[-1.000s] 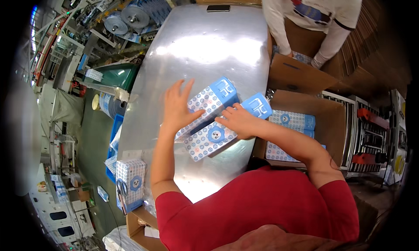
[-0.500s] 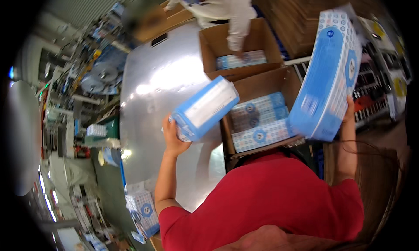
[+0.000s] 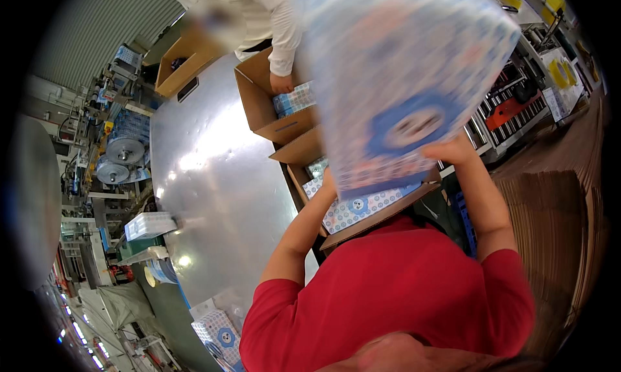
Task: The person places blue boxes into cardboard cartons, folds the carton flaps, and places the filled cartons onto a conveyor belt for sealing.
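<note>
While left hand (image 3: 328, 183) and right hand (image 3: 453, 151) are now meeting at 1 raised pack (image 3: 404, 81) instead of carrying 2 well apart, the 2nd is no longer showing separately; cannot tell whether it is hiding behind. Right hand is gripping the pack's lower right edge, thumb lying on the printed face, other fingers hidden. Left hand is reaching the lower left corner, its fingers disappearing behind; cannot tell whether they are apart or clamped. Pack is blurring, tilting above the carton (image 3: 352, 235), where lower packs (image 3: 358, 207) are lying inside. Judgement: handling is now centring over the carton rather than the table (image 3: 226, 178), with the raised pack remaining outside it.
</note>
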The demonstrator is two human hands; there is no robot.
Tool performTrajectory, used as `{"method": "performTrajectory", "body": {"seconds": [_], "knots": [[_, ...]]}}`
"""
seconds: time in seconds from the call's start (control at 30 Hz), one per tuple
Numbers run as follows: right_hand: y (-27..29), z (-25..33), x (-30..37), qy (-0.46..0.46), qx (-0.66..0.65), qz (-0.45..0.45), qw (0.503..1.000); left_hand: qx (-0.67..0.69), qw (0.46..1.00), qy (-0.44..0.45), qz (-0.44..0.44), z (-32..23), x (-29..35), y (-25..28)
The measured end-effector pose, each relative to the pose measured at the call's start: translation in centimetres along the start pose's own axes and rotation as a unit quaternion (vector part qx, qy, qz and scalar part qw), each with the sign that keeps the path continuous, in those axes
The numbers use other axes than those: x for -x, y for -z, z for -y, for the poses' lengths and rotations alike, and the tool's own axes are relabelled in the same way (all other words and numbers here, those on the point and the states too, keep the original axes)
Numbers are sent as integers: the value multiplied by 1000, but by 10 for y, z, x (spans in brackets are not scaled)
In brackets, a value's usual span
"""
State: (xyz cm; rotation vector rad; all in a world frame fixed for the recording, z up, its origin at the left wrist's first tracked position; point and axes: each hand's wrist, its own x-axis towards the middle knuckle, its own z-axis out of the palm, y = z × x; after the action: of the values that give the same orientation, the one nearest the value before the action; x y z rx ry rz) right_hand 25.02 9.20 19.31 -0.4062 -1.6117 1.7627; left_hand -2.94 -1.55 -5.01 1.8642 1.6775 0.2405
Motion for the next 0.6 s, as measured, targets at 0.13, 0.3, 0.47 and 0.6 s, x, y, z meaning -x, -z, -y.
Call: {"method": "performTrajectory", "body": {"seconds": [0.13, 0.3, 0.47, 0.6], "knots": [[-51, 11, -54, 185, 409, 147, 882, -30, 998, -19, -53, -35, -13, 1], [-55, -82, -83, 2, 753, 218, 621, -169, 975, -48, -137, -63, 23, 6], [-56, -149, -58, -76, 705, 247, 661, -189, 943, -144, -232, -70, 71, 78], [-54, -172, -50, -163, 684, 306, 642, -218, 928, 84, -291, -10, 86, 84]]}}
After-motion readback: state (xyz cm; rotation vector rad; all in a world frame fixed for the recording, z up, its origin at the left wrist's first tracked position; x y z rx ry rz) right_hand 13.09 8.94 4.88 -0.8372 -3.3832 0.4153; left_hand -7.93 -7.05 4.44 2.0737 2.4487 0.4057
